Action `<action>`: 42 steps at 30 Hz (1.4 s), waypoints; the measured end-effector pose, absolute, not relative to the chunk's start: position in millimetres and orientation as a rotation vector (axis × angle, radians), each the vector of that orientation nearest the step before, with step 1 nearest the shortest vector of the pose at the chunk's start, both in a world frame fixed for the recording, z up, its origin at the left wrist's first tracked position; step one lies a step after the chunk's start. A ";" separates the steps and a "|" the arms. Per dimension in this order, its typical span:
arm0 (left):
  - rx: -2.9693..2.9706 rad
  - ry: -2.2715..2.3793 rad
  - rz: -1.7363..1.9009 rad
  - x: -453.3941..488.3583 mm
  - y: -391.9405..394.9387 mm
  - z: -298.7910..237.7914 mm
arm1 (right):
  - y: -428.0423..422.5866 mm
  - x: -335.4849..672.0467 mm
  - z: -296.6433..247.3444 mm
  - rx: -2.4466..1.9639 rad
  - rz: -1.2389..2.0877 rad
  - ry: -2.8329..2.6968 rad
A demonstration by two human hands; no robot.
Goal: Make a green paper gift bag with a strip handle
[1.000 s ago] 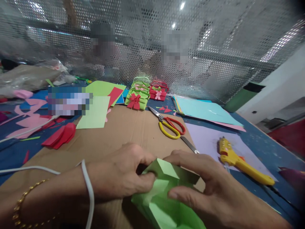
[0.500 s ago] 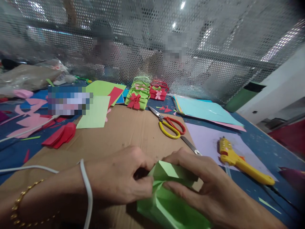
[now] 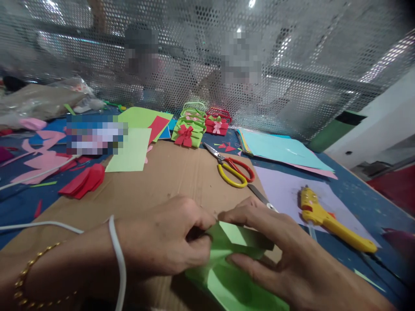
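Observation:
A folded light-green paper box (image 3: 246, 287) with open sides lies low in the middle of the view, over the cardboard sheet (image 3: 175, 172). My left hand (image 3: 168, 237) pinches the box's left upper edge between curled fingers and thumb. My right hand (image 3: 275, 246) grips the upper flap, its thumb inside and its fingers behind. Just beyond the hands lie scissors (image 3: 231, 166) with one red and one yellow handle. A dark blade (image 3: 261, 196) pokes out past my right fingers; the rest of it is hidden.
A yellow glue gun (image 3: 333, 224) rests on lilac paper (image 3: 275, 181) at right. Behind stand small green paper bags (image 3: 189, 129) and red ones (image 3: 218, 123). Stacked coloured sheets (image 3: 282, 149) lie back right; red paper pieces (image 3: 84, 181) lie left. A white cable (image 3: 117, 259) crosses my left forearm.
Both hands keep their hold on the green paper box. The fold near my left fingertips looks flatter, and the right thumb sits slightly lower and further right. The view has shifted slightly.

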State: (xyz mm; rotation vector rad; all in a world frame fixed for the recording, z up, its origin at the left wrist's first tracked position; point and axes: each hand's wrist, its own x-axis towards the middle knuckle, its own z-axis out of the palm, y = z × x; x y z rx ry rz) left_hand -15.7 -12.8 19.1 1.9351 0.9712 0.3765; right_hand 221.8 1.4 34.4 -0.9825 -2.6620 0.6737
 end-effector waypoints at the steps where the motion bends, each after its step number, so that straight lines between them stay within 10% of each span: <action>1: 1.941 0.968 0.376 -15.3 -12.3 19.2 | 1.4 221.8 33.2 -0.970 0.679 -2.656; 42: 1.261 0.796 0.427 -29.0 -13.1 34.5 | 20.0 231.9 43.2 -0.545 0.459 -2.428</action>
